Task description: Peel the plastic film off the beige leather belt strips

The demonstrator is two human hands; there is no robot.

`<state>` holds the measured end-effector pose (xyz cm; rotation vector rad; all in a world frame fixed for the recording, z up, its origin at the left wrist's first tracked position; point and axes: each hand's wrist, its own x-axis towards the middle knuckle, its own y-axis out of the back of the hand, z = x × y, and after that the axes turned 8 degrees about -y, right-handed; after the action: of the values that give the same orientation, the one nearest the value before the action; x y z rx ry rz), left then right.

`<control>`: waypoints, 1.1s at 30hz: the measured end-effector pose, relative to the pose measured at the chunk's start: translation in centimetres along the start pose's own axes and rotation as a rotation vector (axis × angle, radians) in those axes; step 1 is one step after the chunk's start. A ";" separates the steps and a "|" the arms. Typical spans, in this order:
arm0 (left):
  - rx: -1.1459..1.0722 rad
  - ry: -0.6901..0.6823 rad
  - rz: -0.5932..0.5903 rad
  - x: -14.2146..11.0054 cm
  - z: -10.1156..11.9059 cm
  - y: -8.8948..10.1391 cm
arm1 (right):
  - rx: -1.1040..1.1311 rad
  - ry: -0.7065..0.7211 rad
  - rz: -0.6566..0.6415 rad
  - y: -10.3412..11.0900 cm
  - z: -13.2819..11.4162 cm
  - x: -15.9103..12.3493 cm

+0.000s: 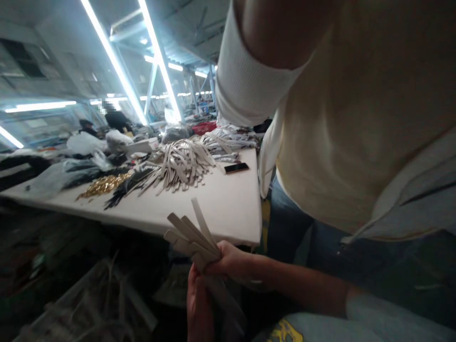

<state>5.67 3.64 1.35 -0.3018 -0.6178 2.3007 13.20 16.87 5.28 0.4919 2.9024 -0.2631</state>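
My right hand (231, 259) is closed around a fanned bunch of flat pale beige straps (187, 235) near the bottom centre. Just below it, my left hand (200, 294) is raised against the lower side of the same bunch, its fingers closed at the straps and partly hidden. One strap sticks up apart from the others. The straps' lower lengths hang below my hands, blurred and dark. Beyond them, a large heap of similar straps (185, 161) lies on the white table (228, 202).
A phone (236, 168) lies near the table's right edge. Gold-coloured pieces (105, 185) and clear plastic bags (64, 175) are farther left. Another person in a cream top (342, 118) stands close at the right. Below the table, a dim container (89, 304) holds more strips.
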 end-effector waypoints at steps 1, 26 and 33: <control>0.016 -0.021 0.035 -0.5 0.1 -0.6 | -0.012 0.014 0.015 -0.1 -0.1 0.0; -0.298 -0.022 0.206 -0.5 0.2 -0.4 | -0.210 0.058 -0.037 -2.2 2.0 0.9; 0.002 -0.244 0.252 -0.7 1.3 0.5 | -0.206 0.013 0.170 -1.4 0.9 1.0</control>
<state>5.39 2.40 2.19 -0.1019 -0.7331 2.6040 11.90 15.74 4.43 0.7002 2.8344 0.0638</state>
